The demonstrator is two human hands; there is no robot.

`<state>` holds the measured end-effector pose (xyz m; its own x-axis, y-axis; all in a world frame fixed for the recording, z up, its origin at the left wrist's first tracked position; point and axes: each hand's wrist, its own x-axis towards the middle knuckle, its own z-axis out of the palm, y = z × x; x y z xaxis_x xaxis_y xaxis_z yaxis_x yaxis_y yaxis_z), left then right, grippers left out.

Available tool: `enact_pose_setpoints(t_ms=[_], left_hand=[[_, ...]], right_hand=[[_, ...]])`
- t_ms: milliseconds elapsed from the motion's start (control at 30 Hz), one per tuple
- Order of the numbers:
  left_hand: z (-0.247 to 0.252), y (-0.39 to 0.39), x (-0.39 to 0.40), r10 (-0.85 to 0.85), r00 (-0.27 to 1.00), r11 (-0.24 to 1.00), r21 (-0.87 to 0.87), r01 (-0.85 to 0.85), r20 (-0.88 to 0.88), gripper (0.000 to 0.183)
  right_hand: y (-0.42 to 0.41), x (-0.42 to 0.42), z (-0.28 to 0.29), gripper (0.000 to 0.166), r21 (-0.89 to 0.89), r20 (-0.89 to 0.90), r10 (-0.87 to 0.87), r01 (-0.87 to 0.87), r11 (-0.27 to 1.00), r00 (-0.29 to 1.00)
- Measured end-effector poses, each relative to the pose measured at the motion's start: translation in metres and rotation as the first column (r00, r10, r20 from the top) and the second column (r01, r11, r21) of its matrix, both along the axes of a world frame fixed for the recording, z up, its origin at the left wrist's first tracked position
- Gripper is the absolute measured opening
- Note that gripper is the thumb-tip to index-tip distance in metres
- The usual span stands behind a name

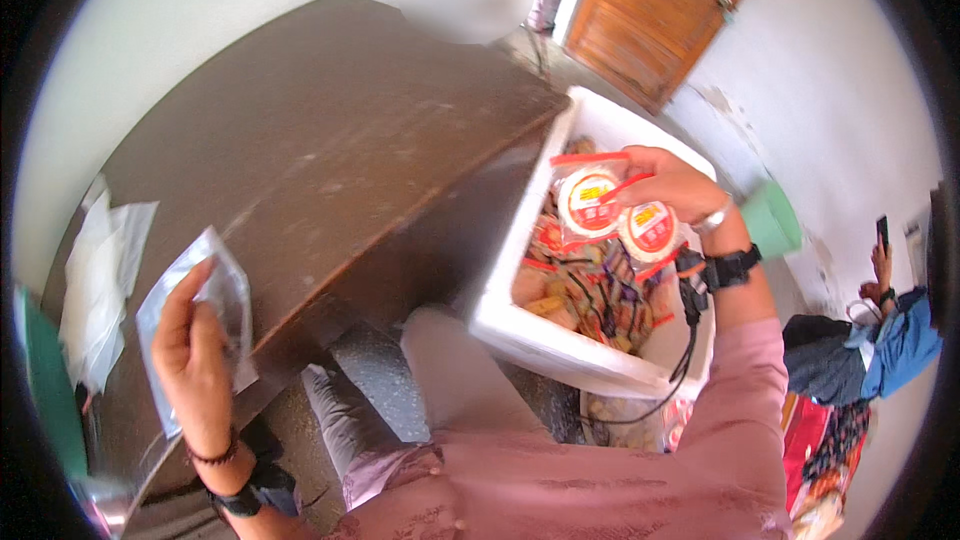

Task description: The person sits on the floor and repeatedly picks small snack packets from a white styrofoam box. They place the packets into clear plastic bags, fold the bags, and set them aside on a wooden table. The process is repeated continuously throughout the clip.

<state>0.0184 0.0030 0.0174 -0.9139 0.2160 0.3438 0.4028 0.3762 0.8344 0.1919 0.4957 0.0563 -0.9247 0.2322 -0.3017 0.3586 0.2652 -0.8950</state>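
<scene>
My right hand (pixel 673 187) grips the red edges of two clear packets, each with a round white item and a red-and-yellow label. One packet (pixel 590 202) hangs left of the other packet (pixel 649 231). Both are above a white foam box (pixel 570 360) holding many small wrapped packets (pixel 600 300). At the left, my left hand (pixel 193 345) holds a clear plastic bag (pixel 225 270) over the dark wooden table; part of the bag is hidden behind the fingers.
The brown wooden table (pixel 360 105) spans the left and centre. More clear plastic bags (pixel 97 285) lie at its left end. A green bin (pixel 772 219) stands beyond the box. A person (pixel 870 360) holding a phone is at the far right. A wooden door (pixel 652 7) is at the back.
</scene>
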Motion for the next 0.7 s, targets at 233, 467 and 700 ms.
enact_pose_setpoints(t_ms=[233, 467, 700], left_hand=[[0.002, 0.003, 0.001, -0.01, 0.999, 1.0, 0.018, 0.009, 0.047, 0.033], [0.0, 0.006, 0.0, -0.024, 0.999, 0.992, 0.122, 0.02, 0.03, 0.03], [-0.013, 0.006, -0.002, -0.019, 0.998, 0.989, 0.148, 0.028, -0.059, 0.03]], right_hand=[[-0.087, -0.104, 0.036, 0.028, -0.214, -0.354, 0.072, -0.155, 0.965, 0.933], [-0.128, -0.181, -0.01, 0.049, 0.167, -0.456, -0.179, 0.281, 0.945, 0.872], [-0.181, -0.161, -0.033, 0.052, 0.467, -0.513, 0.176, 0.101, 0.878, 0.84]])
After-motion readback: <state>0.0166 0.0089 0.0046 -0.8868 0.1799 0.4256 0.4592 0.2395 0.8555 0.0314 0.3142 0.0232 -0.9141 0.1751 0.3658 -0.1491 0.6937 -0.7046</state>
